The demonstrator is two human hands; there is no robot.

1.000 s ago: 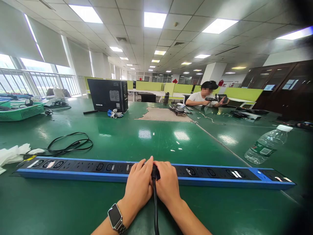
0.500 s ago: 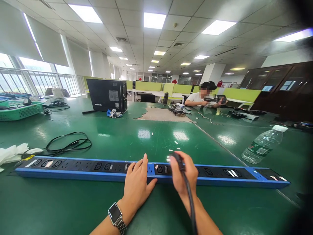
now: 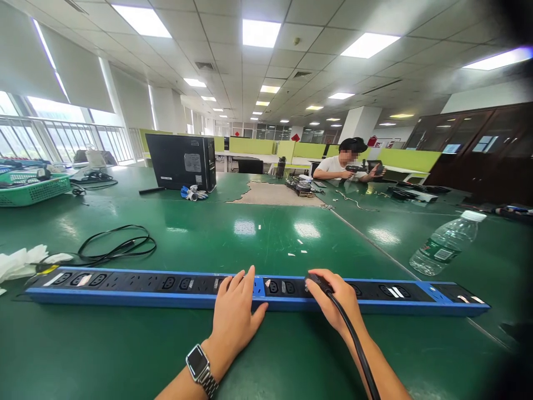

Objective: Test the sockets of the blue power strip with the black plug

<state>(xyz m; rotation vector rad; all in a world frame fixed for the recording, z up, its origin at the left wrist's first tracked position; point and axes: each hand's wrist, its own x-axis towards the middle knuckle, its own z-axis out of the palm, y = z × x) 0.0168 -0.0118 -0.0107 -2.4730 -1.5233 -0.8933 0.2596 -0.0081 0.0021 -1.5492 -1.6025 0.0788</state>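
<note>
On the green table (image 3: 125, 344), directly in front of me, lies a long blue power strip (image 3: 137, 293) with black sockets, and I use it as my reference for everything. My left hand (image 3: 235, 316) rests flat with the fingers spread over the near edge of the strip, about at its middle, pressing on it and holding nothing; a watch (image 3: 200, 367) sits on that wrist. My right hand (image 3: 335, 300) is just to the right of the left one, also at the strip, and it is closed around a black plug (image 3: 318, 282), which is at the top face of the strip; I cannot tell if the plug is already seated in a socket. From the plug a black cable (image 3: 358, 350) runs back over my right forearm toward me. Behind the left part of the strip a loose black cord (image 3: 119, 247) lies in loops on the table, and near the left end of the strip there is some white crumpled material (image 3: 19, 261). Behind the right end of the strip a clear plastic bottle (image 3: 445, 244) lies on its side. Far behind the strip stands a black computer case (image 3: 181, 161), and far behind to the right another person (image 3: 345, 164) sits at the table, holding a dark device.
</note>
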